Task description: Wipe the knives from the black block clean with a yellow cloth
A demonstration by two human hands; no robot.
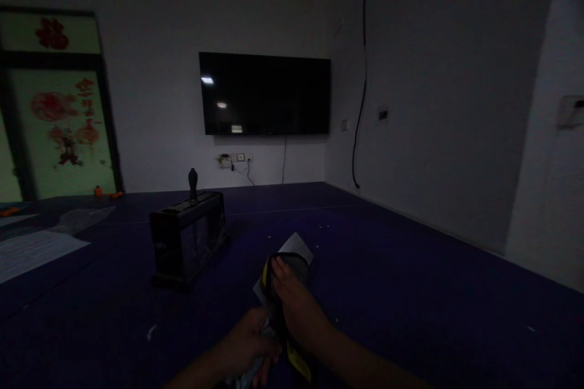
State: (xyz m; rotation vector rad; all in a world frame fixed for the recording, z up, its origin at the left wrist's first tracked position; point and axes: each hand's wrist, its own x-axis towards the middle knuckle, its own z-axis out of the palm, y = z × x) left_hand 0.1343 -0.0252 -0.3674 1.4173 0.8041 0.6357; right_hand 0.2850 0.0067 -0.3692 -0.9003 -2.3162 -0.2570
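Low in the middle of the view, my right hand lies over a black item with yellow edging and a grey face. Its fingertips press on the black rim, and its thumb is hidden. I cannot make out what kind of item this is. A pale flat sheet shows behind and under it. Just to the left, my left hand is closed around crumpled grey-white material, part of which trails below the hand. Dim light blurs the details between both hands.
A black box-shaped frame with an upright knob stands left on the dark blue surface. Printed paper and clear plastic lie farther left, near orange items. Small white scraps are scattered about. A television hangs behind.
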